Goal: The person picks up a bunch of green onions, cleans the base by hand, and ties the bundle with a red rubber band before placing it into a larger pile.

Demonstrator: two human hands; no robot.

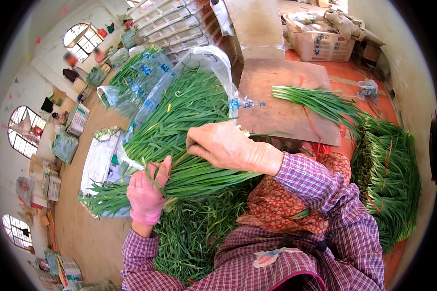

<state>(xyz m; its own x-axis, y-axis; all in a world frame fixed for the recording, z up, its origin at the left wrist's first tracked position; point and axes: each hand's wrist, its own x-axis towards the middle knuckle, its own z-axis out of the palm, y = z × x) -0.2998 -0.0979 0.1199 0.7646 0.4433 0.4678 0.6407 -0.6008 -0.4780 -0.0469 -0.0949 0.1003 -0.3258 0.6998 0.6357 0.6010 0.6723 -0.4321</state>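
Note:
My left hand [146,194], in a pink glove with bare fingertips, is closed around a bunch of long green leaves, seemingly garlic chives [211,180], lying across in front of me. Over that bunch is my right hand [218,145], its thumb and fingers bent together; whether a leaf is pinched between them cannot be told. Behind both hands, a large heap of the same greens [189,105] fills an open clear plastic bag [213,58]. A smaller bunch with pale stem ends [306,98] rests on a wooden board [262,116] to the right.
Tied bundles of greens [389,182] are stacked at the right, some with red ties. Loose leaves [200,232] lie below my hands. White crates [167,22] are stacked behind the bag, and a filled white basket [320,45] stands at the back right. People are far off at left.

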